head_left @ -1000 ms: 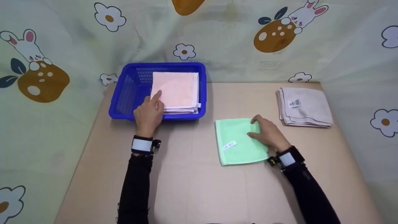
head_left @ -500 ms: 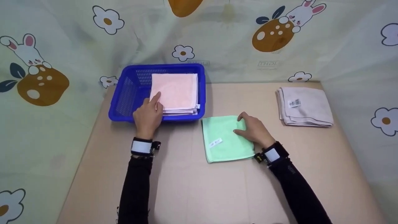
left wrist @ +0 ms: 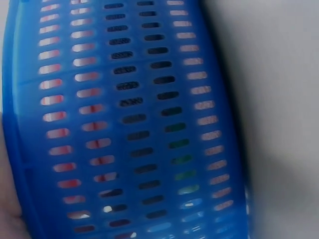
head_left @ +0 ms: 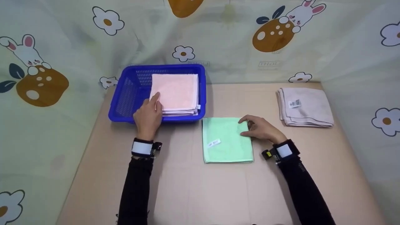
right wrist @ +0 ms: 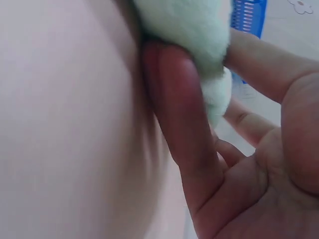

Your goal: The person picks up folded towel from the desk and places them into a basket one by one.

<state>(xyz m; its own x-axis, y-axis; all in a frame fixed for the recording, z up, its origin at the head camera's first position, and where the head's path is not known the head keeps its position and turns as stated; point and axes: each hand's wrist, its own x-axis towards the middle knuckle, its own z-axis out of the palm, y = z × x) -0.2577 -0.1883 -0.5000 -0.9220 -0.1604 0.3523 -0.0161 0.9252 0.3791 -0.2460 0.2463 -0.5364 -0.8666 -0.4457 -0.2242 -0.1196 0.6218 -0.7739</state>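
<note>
In the head view, my left hand (head_left: pixel 147 119) reaches over the front rim of a blue plastic basket (head_left: pixel 116 116), its index finger extended onto a folded pink towel (head_left: pixel 178 90). That towel tops a folded stack inside. To the right, a folded green towel (head_left: pixel 226 131) with a white label lies flat just in front of the basket's right corner. My right hand (head_left: pixel 262 128) holds the green towel's right edge; in the right wrist view, the towel's fluffy edge (right wrist: pixel 184 25) sits between its fingers. The basket's slotted wall (left wrist: pixel 134 119) fills most of the left wrist view.
A folded pale greyish-pink towel (head_left: pixel 307 107) with a barcode label lies at the back right of the beige table (head_left: pixel 200 193). A printed curtain (head_left: pixel 231 34) with flowers and rabbits borders the back and both sides.
The green towel has slid left toward the basket and now lies squarer. My right hand moved left with it, then its wrist swung back right. The left hand stays on the pink towel.
</note>
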